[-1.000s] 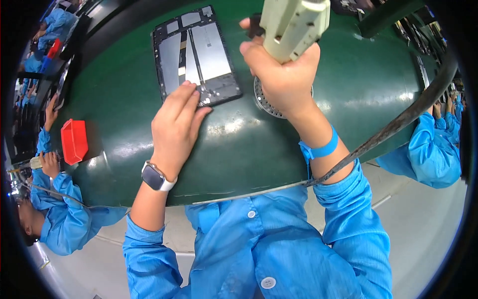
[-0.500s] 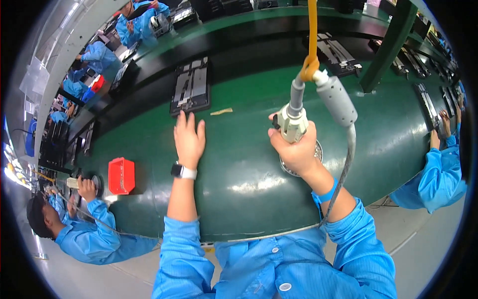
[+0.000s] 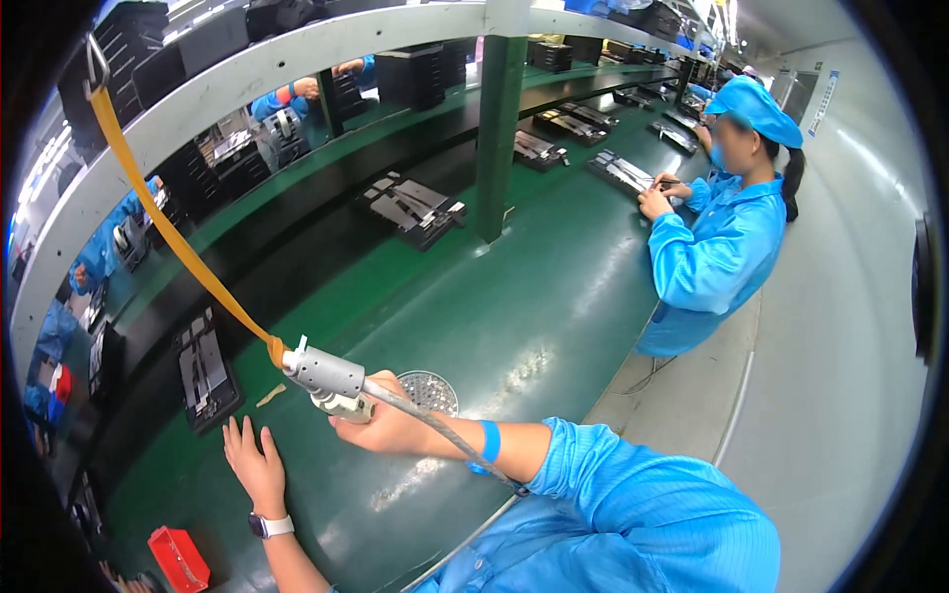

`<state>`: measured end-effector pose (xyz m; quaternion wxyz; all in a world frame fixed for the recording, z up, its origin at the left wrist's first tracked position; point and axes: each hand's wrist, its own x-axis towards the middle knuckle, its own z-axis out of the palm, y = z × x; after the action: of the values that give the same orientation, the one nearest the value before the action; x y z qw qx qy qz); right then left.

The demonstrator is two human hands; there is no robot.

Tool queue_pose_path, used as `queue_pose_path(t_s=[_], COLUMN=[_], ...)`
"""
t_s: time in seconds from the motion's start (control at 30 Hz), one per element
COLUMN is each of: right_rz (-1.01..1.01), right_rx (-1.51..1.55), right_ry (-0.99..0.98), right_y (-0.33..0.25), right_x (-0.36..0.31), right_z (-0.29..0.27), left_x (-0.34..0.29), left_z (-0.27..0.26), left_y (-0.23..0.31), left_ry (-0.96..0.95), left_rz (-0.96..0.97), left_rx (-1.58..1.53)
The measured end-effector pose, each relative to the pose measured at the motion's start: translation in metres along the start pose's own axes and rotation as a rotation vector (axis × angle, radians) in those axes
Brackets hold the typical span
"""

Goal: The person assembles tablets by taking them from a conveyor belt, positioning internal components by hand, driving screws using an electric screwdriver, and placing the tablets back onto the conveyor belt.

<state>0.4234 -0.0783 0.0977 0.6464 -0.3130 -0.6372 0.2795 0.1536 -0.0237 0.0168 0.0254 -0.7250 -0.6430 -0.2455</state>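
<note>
1. Both hands work at the near edge of the long green table (image 3: pixel 554 326): the right hand (image 3: pixel 390 427) is closed around a grey and cream electric screwdriver (image 3: pixel 331 383), and the left hand (image 3: pixel 255 463) lies open and flat, palm down, on the green surface with nothing in it.
2. That screwdriver hangs from a yellow strap (image 3: pixel 168 232) running up to the white overhead rail (image 3: pixel 297 59), and a grey braided cable (image 3: pixel 445 435) trails from it past the blue wristband (image 3: pixel 489 445) on the right forearm.
3. A flat black rectangular device with its back open (image 3: pixel 206 368) lies beyond the left hand towards the far edge of the table, apart from both hands; the screwdriver is held beside it, not over it.
4. A round perforated metal dish (image 3: pixel 432 390) sits just behind the right hand, touching or nearly touching it.
5. A small red plastic bin (image 3: pixel 178 556) stands at the near left corner, close to the left forearm.
6. Judged from this, good driving would need the tool brought upright over the open device, the free hand pressing the device steady, and the cable kept clear of the dish.
7. Further along the table another person in blue (image 3: pixel 717 247) works on a similar device.
</note>
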Motion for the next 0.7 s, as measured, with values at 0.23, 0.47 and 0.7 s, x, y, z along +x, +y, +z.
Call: queue_pose_path(t_s=[0.23, 0.47, 0.7], right_rz=[-0.017, -0.036, -0.033], right_rx=[-0.03, -0.019, -0.03], right_ry=[0.036, 0.063, 0.05], right_y=[-0.003, -0.001, -0.004], right_x=[0.004, 0.007, 0.008], right_z=[-0.002, -0.013, -0.026], left_x=[0.002, 0.019, -0.012], left_z=[-0.003, -0.028, -0.179], left_y=[0.0, 0.027, 0.131], left_ry=[-0.017, -0.067, -0.224], left_rz=[0.0, 0.07, 0.75], left_rx=[0.002, -0.652, -1.505])
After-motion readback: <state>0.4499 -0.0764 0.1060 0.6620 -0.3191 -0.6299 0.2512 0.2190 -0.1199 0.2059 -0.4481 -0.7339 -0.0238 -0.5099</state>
